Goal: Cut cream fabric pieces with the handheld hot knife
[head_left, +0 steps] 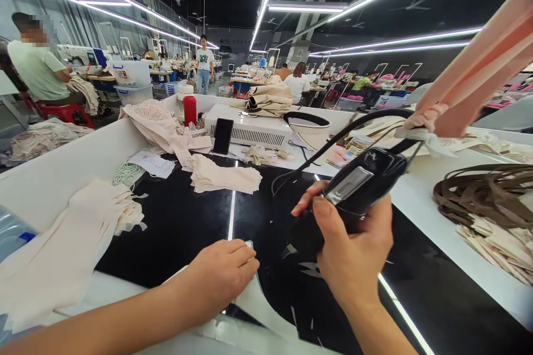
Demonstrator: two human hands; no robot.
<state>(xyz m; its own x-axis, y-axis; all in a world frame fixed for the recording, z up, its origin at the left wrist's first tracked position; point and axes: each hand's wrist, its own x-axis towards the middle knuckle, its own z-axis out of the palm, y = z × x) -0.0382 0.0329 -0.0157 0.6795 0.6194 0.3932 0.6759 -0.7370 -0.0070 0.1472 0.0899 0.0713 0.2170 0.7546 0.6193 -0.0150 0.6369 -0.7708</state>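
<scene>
My right hand is wrapped round a black corded power tool with a silver plate on its side. The tool is tied by its top end to a strip of pink cloth coming down from the upper right. Its lower end is dark and hard to make out against the black tabletop. Metal blades show beside my right wrist. Low over the near edge, my left hand is closed, fingers curled on a pale cloth piece that is mostly hidden.
Cream fabric stacks lie ahead and more at left. A phone leans on a white box near a red flask. Brown straps are piled at right. A black cable arches over the table. People work beyond.
</scene>
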